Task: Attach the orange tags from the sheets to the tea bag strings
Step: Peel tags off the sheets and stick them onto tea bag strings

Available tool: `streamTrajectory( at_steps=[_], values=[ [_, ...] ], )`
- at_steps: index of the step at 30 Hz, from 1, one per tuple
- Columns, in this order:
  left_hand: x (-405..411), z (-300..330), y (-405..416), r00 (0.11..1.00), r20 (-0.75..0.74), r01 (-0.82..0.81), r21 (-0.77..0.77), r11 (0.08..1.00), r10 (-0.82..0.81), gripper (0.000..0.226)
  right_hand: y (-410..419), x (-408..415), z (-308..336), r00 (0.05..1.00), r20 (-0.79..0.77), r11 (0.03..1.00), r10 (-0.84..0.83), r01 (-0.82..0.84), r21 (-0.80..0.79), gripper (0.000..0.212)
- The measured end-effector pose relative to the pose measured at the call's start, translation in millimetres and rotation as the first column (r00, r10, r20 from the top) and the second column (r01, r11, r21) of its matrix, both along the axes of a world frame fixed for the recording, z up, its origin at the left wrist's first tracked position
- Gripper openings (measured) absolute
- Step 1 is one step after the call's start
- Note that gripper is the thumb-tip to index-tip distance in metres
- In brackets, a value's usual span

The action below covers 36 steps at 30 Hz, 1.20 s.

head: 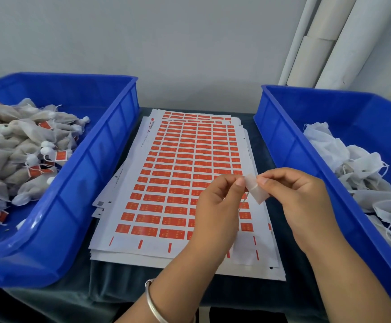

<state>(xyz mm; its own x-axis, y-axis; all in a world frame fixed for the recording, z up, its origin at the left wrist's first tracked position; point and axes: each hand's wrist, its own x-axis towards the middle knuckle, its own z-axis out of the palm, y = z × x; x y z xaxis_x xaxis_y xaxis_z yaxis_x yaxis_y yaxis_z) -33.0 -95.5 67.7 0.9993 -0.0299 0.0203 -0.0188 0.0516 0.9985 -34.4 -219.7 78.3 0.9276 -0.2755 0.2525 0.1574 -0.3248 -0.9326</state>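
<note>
1. Both hands pinch one small pale tag [256, 190]: the left hand [215, 206] grips its left edge between thumb and forefinger, and the right hand [299, 194] grips its upper right edge the same way. A thin string hangs just below the tag.
2. The tag is held above the right part of the sheets of orange tags [178, 183], a loose stack lying between two bins on a dark cloth [110, 283].
3. The left blue bin [92, 159] holds filled tea bags [15, 141], several with orange tags on them.
4. The right blue bin [287, 145] holds white untagged bags [353, 173].
5. Both forearms rise from the bottom edge, hiding the near right corner of the sheets. A silver bangle [152, 301] circles the left wrist.
</note>
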Motion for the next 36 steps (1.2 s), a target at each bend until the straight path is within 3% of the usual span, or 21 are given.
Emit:
streamTrajectory(
  at_steps=[5, 11, 14, 18, 27, 33, 36],
  values=[
    [-2, -3, 3, 0.987, 0.161, -0.004, 0.114, 0.993, -0.015, 0.018, -1, -2, 2, 1.000, -0.012, 1.000, 0.001, -0.001, -0.030, 0.014],
    [-5, -7, 5, 0.943, 0.322, -0.162, 0.246, 0.956, 0.078, 0.013, 1, -6, 4, 0.999, -0.016, 0.990, 0.034, -0.036, -0.139, 0.012],
    [-4, -15, 7, 0.850, 0.525, -0.266, 0.351, 0.898, 0.046, 0.023, 1, -6, 5, 0.999, -0.015, 0.985, 0.032, -0.034, -0.170, 0.013],
    [-1, -25, 11, 0.699, 0.715, -0.382, 0.385, 0.840, -0.010, 0.026, 1, -6, 6, 0.998, -0.043, 0.997, 0.038, -0.041, -0.063, 0.017],
    [2, -30, 15, 0.549, 0.825, -0.489, 0.445, 0.750, -0.132, 0.026, -1, -7, 8, 0.988, -0.143, 0.996, 0.056, -0.046, 0.075, 0.019],
    [4, -35, 17, 0.518, 0.832, -0.510, 0.488, 0.709, -0.200, 0.025, -3, -6, 5, 0.985, -0.166, 0.996, 0.057, -0.045, 0.075, 0.021],
    [3, -39, 17, 0.552, 0.802, -0.505, 0.539, 0.674, -0.228, 0.024, -4, -4, 2, 0.985, -0.169, 0.998, 0.044, -0.035, 0.058, 0.018]
  ],
)
